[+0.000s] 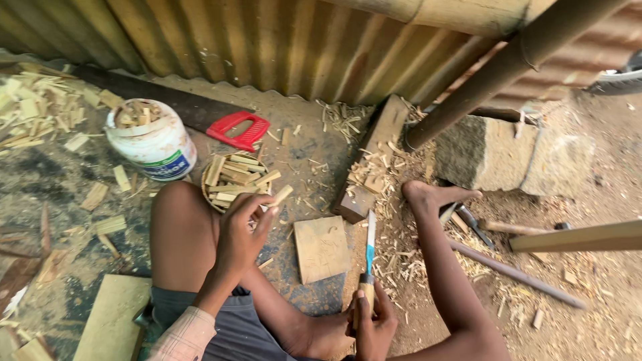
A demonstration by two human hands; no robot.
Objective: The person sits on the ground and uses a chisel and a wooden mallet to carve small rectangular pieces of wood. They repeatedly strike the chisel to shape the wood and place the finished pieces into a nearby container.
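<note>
Head view: left hand (242, 230) is pinching a short bamboo stick (280, 195) between fingertips, just over the round basket (208, 194) of cut sticks. Right hand (372, 325) is gripping a knife (368, 257) by its wooden handle, fingers wrapped tight, blade pointing up beside the square wood block (322, 248). White tub (157, 144) and red-handled saw (238, 129) are sitting behind the basket.

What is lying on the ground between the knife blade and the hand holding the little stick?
In the head view, a flat square wooden board lies on the ground between the knife and the left hand holding the small stick.
</note>
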